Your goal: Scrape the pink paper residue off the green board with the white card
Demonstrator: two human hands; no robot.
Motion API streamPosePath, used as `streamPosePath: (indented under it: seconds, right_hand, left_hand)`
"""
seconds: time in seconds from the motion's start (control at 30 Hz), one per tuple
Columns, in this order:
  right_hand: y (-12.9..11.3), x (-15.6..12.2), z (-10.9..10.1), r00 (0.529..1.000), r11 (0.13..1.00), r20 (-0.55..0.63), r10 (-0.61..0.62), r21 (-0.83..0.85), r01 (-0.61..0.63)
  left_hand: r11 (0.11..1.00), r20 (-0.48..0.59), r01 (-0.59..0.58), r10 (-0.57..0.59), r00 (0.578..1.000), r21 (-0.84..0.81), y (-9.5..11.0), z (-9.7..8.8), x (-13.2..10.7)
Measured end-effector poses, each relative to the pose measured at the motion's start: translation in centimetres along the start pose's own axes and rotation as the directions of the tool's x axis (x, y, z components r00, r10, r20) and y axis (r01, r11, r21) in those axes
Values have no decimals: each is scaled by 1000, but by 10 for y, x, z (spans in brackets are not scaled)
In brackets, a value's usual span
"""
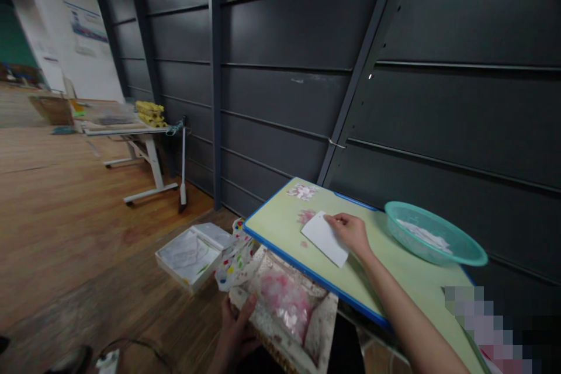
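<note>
My right hand point(348, 234) is over the pale yellow tabletop point(372, 269) and pinches the upper edge of a white card point(319, 236). Close to the card is a patch of small pink bits point(305, 217), and a group of white and pink pieces point(302, 191) lies farther back. Below the table's near edge, my left hand point(239, 324) grips the side of a worn open box point(274, 327), thumb over its rim. Inside the box, shiny clear plastic covers or holds a pink and white mass point(287, 301); its contents are too unclear to name.
A turquoise plastic basin point(460, 248) with white pieces stands at the table's right. On the floor to the left sit an open white box point(175, 260) and a dotted plastic bag point(236, 263). Behind the table rises a dark panel wall point(280, 93). A white-legged table point(153, 163) stands farther left.
</note>
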State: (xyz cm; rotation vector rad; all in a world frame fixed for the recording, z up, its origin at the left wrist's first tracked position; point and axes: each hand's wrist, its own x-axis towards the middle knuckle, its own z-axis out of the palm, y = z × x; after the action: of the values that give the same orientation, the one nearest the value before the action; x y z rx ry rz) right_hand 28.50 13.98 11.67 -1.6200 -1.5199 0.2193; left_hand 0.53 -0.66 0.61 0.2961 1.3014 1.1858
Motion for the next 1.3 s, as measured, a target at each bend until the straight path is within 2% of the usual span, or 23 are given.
streamPosePath:
  seconds: [0.23, 0.33, 0.43, 0.53, 0.7, 0.93, 1.07, 1.13, 1.3]
  right_hand:
    - [-3, -35, -7, 987, 969, -154, -34, -247, -6]
    - [-2, -44, -2, 988, 941, -143, -58, -337, 6]
    - [0, -40, 2, 991, 932, -104, -89, -361, 46]
    - [-1, -27, 5, 991, 945, -52, -121, -313, 99]
    - [-7, -11, 12, 991, 982, 34, -131, -131, 134]
    - [-21, -26, 22, 985, 991, 121, -121, 71, 113]
    - [-26, -26, 20, 974, 983, 204, -101, 170, 67]
    - [-24, -15, 14, 981, 981, 186, -53, 192, 17]
    - [0, 18, -5, 1000, 993, -24, -5, 115, 8]
  left_hand:
    - [999, 23, 19, -20, 1000, 36, 2, -2, 0]
    - [1000, 30, 20, -20, 999, 18, 3, 0, -2]
    - [999, 32, 26, -27, 999, 23, 4, 2, -4]
    - [999, 8, 24, -25, 1000, 46, 5, 2, -5]
    - [999, 18, -5, 4, 1000, 36, 4, 2, -5]
    - [997, -3, -23, 23, 1000, 74, 9, 4, -14]
    - [996, 12, -24, 23, 1000, 83, 11, 4, -17]
    - [998, 6, -17, 16, 1000, 68, 9, 4, -14]
    - [998, -9, -27, 28, 1000, 65, 3, 2, -4]
